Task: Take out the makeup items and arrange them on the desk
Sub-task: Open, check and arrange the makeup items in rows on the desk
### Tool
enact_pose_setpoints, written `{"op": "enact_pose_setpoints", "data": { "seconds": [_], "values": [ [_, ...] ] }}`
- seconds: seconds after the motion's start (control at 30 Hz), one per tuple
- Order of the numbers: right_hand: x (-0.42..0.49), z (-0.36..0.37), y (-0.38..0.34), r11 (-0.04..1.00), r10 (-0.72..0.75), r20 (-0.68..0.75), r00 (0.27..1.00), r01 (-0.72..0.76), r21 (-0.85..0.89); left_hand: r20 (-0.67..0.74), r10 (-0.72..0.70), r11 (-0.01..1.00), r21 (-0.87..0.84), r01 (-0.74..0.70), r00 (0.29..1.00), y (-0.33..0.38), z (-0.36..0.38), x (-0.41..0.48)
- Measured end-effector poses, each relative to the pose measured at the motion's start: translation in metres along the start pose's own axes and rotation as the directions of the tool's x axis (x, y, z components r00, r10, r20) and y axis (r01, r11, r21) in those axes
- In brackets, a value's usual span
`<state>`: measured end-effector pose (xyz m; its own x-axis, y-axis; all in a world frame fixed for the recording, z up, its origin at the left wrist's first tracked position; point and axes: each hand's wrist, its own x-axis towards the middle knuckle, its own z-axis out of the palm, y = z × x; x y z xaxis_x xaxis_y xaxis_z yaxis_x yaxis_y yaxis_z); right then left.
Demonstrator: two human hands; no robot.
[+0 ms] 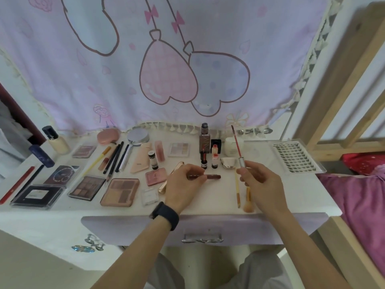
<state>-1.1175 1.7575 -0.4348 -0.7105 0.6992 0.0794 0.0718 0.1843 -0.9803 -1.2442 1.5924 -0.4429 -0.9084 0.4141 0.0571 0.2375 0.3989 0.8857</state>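
- I see a slim, dark-red gloss tube (212,176) lying flat on the white desk (281,197), just right of a square pink compact (155,176).
- The left hand (185,184) pinches the tube's left end, fingers curled.
- The right hand (260,182) grips a wand (236,142) by its shiny silver cap, thin red stem tilted up.
- A clear plastic lash box (295,157) holds rows of dark lashes; a flat palette (120,192) holds brown powder pans.

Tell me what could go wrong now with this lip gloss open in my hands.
The wand in your right hand points up toward the hanging cloth and might smear it. The tube, held sideways on the desk by your left hand, could leak if uncapped.
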Motion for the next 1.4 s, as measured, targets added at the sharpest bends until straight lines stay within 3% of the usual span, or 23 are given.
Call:
{"op": "enact_pose_setpoints", "data": {
  "seconds": [0.13, 0.33, 0.43, 0.53, 0.83, 1.4],
  "values": [
    [-0.003, 0.002, 0.003, 0.967, -0.062, 0.009, 0.998, 0.062, -0.245, 0.006, 0.062, 0.972, 0.227, -0.062, 0.998, -0.004, 0.013, -0.005],
    [-0.002, 0.022, 0.013, 0.792, -0.217, 0.121, 0.969, 0.247, -0.559, -0.046, 0.078, 0.938, 0.341, -0.058, 0.996, -0.007, 0.018, -0.012],
    [-0.001, 0.03, 0.014, 0.704, -0.184, 0.167, 0.969, 0.249, -0.665, -0.072, 0.087, 0.888, 0.458, -0.045, 0.994, -0.01, 0.017, -0.019],
    [-0.002, 0.037, 0.013, 0.584, -0.137, 0.22, 0.966, 0.258, -0.769, -0.093, 0.076, 0.881, 0.473, -0.023, 0.993, -0.01, 0.019, -0.022],
    [0.0, 0.037, 0.006, 0.458, -0.088, 0.234, 0.968, 0.248, -0.854, -0.092, 0.052, 0.859, 0.513, 0.003, 0.994, -0.006, 0.021, -0.026],
    [0.0, 0.037, 0.004, 0.446, -0.065, 0.247, 0.967, 0.25, -0.859, -0.006, 0.087, 0.845, 0.53, -0.071, 0.996, -0.01, 0.012, -0.018]
  ]
}}
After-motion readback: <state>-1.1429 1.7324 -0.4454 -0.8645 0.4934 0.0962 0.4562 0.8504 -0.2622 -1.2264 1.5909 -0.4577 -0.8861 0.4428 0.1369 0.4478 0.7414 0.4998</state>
